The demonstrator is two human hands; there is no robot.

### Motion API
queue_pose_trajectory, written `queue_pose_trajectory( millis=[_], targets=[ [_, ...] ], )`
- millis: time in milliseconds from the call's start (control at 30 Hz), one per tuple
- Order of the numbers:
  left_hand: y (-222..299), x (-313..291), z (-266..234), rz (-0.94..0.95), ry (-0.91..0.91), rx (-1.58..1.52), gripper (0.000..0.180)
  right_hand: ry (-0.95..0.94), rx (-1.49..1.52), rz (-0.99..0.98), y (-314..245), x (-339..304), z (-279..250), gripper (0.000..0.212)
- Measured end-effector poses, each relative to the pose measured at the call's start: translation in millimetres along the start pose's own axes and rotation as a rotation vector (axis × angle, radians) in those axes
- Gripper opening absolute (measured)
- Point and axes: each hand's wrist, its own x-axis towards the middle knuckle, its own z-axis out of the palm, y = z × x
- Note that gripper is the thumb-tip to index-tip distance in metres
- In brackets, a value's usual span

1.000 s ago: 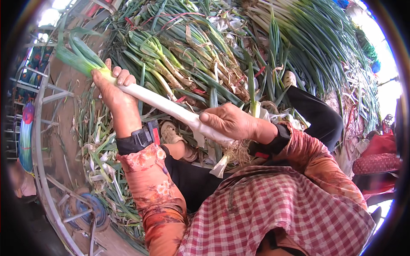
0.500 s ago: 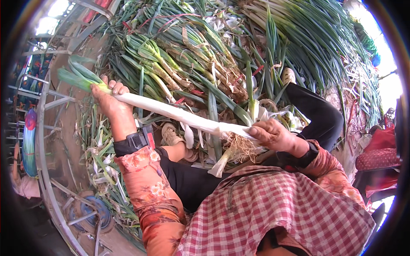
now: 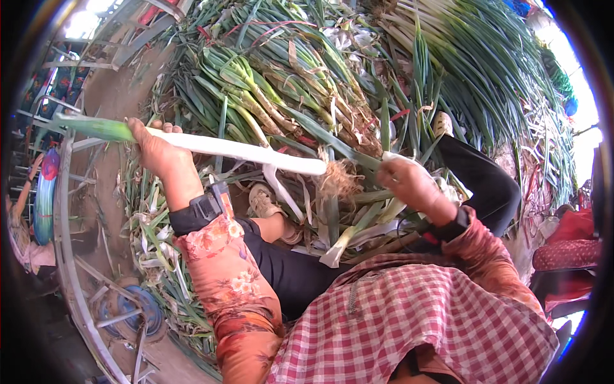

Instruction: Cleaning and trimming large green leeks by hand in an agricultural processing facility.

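My left hand (image 3: 160, 150) is closed round a long leek (image 3: 249, 151) near where its white shaft turns green. The leek lies almost level across my lap, green end to the left, with a tuft of brown roots (image 3: 339, 179) at its right end. My right hand (image 3: 412, 184) is just right of the roots, apart from the shaft, with its fingers curled in. What they hold, if anything, is hidden. Pale peeled skin (image 3: 281, 189) hangs below the shaft, and another leek's white base (image 3: 339, 246) lies under the roots.
Unpeeled leeks (image 3: 256, 96) are heaped ahead, and a larger pile of long green leeks (image 3: 486, 70) lies at far right. Leaf scraps (image 3: 160, 256) cover the ground at left, beside a metal cart frame (image 3: 61, 211) with a blue wheel (image 3: 137, 310). A red cushioned seat (image 3: 566, 256) stands at right.
My right hand has come away from the leek's root end, moving slightly up and right. The leek has shifted left and levelled out in my left hand.
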Motion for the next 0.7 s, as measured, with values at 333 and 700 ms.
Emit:
queue_pose_trajectory(
  millis=[333, 700],
  targets=[
    [-9.2, -15.6, 11.8, -0.055, 0.111, -0.016, 0.032, -0.264, 0.697, 0.043, -92.1, 77.3, 97.7, 0.054],
    [1.9, -4.7, 1.5, 0.038, 0.139, -0.007, 0.033, -0.352, 0.868, 0.102, -82.0, 32.3, 64.7, 0.024]
  ],
)
